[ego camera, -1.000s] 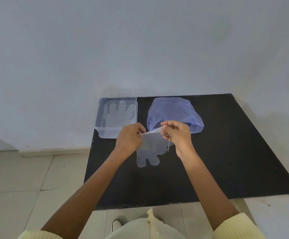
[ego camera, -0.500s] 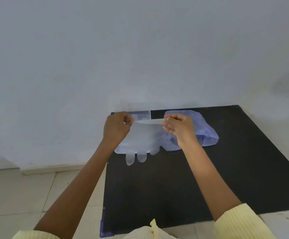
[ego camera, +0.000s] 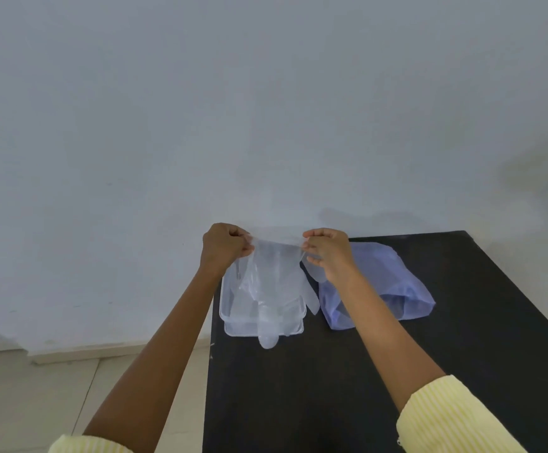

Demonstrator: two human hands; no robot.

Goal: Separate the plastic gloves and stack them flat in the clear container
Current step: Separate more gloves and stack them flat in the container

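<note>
A thin see-through plastic glove [ego camera: 277, 273] hangs by its cuff between my two hands, fingers pointing down. My left hand [ego camera: 223, 245] pinches the cuff's left corner and my right hand [ego camera: 326, 250] pinches the right corner. Directly below it sits the clear container [ego camera: 230, 317] at the table's back left corner, with at least one glove lying inside. The hanging glove's fingertips droop over the container's near rim and right side. How many gloves lie in the container I cannot tell.
A pale blue plastic bag [ego camera: 393, 286] lies right of the container, behind my right forearm. The black table [ego camera: 380, 387] stretches toward me and to the right. A plain wall stands just behind; tiled floor [ego camera: 53, 393] lies to the left.
Both hands carried the glove left and away from me, from the table's middle to above the container. The cuff is now stretched wider between them.
</note>
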